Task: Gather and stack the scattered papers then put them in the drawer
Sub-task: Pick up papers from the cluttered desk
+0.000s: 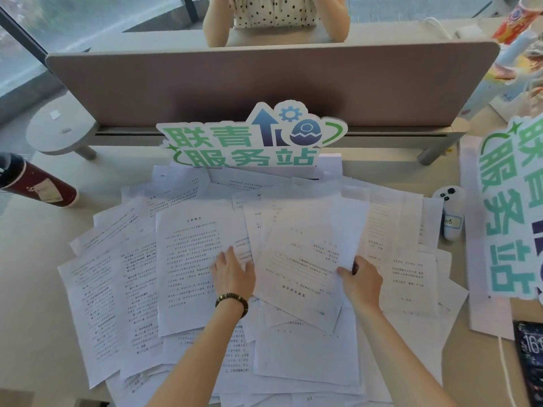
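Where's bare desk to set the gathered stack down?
Bare desk shows left of the papers, in front of the dark red bottle. Centre is buried in sheets. Right is crowded: white controller, green sign, phone.
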Tool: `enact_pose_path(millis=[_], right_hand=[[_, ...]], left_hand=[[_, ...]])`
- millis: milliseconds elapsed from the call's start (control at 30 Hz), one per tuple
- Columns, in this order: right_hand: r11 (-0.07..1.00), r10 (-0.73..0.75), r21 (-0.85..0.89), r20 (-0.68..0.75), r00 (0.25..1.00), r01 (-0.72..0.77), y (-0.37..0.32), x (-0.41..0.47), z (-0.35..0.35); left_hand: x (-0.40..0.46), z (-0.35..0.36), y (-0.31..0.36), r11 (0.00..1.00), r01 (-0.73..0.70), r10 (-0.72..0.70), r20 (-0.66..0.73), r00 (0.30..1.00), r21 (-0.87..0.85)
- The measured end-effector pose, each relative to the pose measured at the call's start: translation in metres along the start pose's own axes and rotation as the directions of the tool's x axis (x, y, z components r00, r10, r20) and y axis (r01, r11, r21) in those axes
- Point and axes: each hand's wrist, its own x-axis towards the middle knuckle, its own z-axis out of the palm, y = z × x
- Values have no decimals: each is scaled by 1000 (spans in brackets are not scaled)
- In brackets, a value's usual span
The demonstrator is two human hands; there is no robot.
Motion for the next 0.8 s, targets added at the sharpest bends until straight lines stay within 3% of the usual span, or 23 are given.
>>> enact_pose_path(millis=[167,267,333,400,467,533,600,667,800], right_hand=[[997,-43,-68,12,999,44,1,1,-2],[983,-147,-115,-13,989,145,-2,-6,-4],[973,-203,-117,-38,978,198,-3,-10,-3],[964,-248,-115,-80,965,238,0,-11,0],[964,-254,-118,-119,960,240,4,-11,2],[965,-247,-130,-156,956,228,6,-11,5],[965,-242,-146,-167,956,219,7,-12,6],[973,-212,-115,-111,971,199,4,-14,5],[991,-124,-42,66,990,127,0,-16,2]], left_hand=[[-4,9,-6,978,-205,197,126,972,49],[-11,9,-1,967,-243,250,91,964,-83],[-12,8,3,931,-191,216,49,975,-311],[-15,5,8,823,-96,143,40,989,-560],[-14,4,12,715,28,57,98,994,-699],[-7,8,13,666,149,0,200,980,-731],[-2,14,13,713,179,18,273,962,-678],[-1,19,11,767,172,43,317,947,-618],[-8,16,19,777,125,132,353,926,-617]])
